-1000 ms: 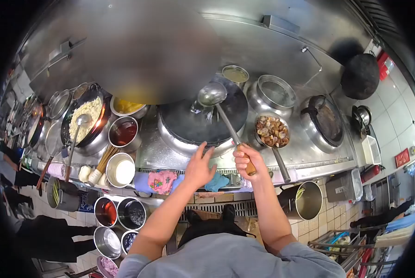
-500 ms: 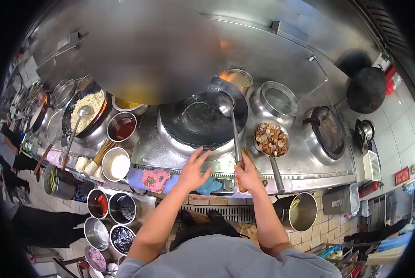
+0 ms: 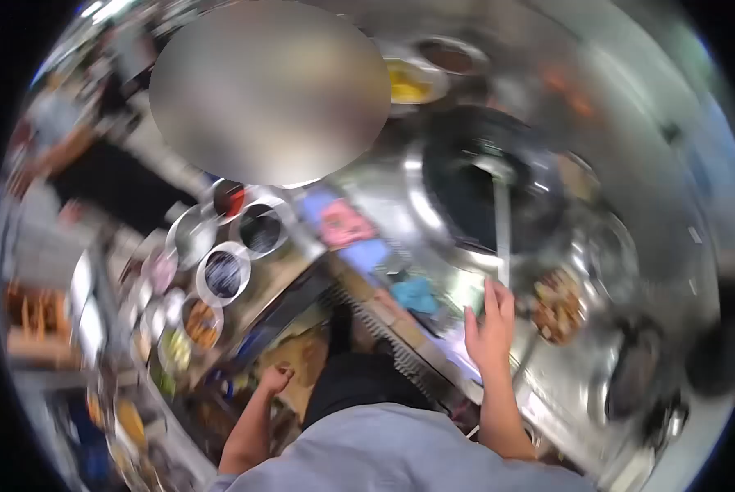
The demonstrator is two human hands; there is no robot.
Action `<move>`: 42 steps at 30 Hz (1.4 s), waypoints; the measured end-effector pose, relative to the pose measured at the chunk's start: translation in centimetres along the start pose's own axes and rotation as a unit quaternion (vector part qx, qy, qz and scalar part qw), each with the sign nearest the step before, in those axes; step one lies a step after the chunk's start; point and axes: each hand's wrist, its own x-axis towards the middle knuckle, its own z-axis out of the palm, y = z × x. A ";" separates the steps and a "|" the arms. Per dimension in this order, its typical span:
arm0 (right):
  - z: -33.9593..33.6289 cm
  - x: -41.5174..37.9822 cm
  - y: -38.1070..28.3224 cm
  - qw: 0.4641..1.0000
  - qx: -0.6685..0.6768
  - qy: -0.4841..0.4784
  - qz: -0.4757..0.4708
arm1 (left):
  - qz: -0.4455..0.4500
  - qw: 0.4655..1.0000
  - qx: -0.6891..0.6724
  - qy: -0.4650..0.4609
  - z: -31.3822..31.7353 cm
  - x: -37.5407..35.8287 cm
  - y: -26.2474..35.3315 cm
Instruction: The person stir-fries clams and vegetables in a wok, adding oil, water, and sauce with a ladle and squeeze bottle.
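Note:
My right hand point(image 3: 490, 326) is at the front edge of the stove with its fingers stretched out. Its fingertips are by the handle end of a ladle point(image 3: 502, 221); blur hides whether they touch. The ladle leans in a large dark wok point(image 3: 457, 193), its bowl inside. Low beside my body, over the floor, is my left hand point(image 3: 277, 379), its fingers curled in and nothing seen in them. Right of my right hand, clams or similar shell pieces point(image 3: 557, 307) fill a long-handled strainer or pan.
A pink cloth point(image 3: 344, 223) and a blue-green cloth point(image 3: 414, 293) lie along the stove's front edge. Pots, including one with dark contents point(image 3: 224, 274), stand at the left. A yellow-filled bowl point(image 3: 408, 82) is behind the wok. Another person point(image 3: 60, 135) stands far left.
The view has swung left and is blurred. My right hand has let go of the ladle handle and its fingers are extended. My left hand has dropped from the wok's edge to my side and curled.

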 end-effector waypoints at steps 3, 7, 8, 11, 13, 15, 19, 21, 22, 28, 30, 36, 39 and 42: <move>9.7 -6.5 -0.8 0.859 0.273 -0.418 0.111 | -0.161 0.965 -0.196 0.071 5.1 -7.5 -8.2; 22.3 -12.9 3.5 0.872 0.088 -0.479 0.044 | -0.249 0.931 -0.253 0.081 10.9 -17.9 -12.1; 23.9 -13.4 4.0 0.845 0.032 -0.525 0.094 | -0.264 0.929 -0.250 0.063 11.2 -21.2 -11.2; 40.7 -22.4 18.4 0.840 -0.236 -0.485 -0.056 | -0.306 0.936 -0.174 0.024 18.5 -29.6 -13.1; 30.0 -15.3 9.9 0.624 -0.021 -0.704 0.338 | -0.383 0.869 -0.265 0.168 22.9 -32.7 -12.0; 31.2 -13.3 9.9 0.579 -0.152 -0.749 0.284 | -0.406 0.844 -0.309 0.165 24.1 -35.0 -10.6; 32.7 -9.0 5.4 0.658 -0.082 -0.722 0.196 | -0.359 0.776 -0.409 0.319 24.5 -37.9 -8.5; 33.9 -6.5 0.8 0.706 -0.016 -0.694 0.138 | -0.338 0.621 -0.563 0.427 24.7 -39.2 -8.9; 34.3 -5.4 -1.5 0.720 0.002 -0.686 0.106 | -0.311 0.524 -0.652 0.452 24.0 -40.5 -9.4; 36.3 -13.5 -12.6 0.650 -0.072 -0.739 -0.162 | -0.170 0.168 -0.653 0.719 27.7 -50.5 -19.4; 35.4 -18.6 -17.1 0.614 -0.097 -0.735 -0.271 | -0.071 0.156 -0.631 0.757 26.1 -52.5 -19.1; 28.5 -22.1 -33.0 0.615 0.079 -0.633 -0.464 | -0.339 0.419 -0.441 0.717 30.9 -51.2 -26.0; 30.5 -18.1 -38.7 0.704 0.198 -0.556 -0.395 | -0.243 0.166 -0.671 0.681 26.2 -48.0 -20.6; 32.6 -9.9 -44.7 0.799 0.264 -0.455 -0.290 | -0.165 0.173 -0.756 0.609 18.2 -43.5 -14.2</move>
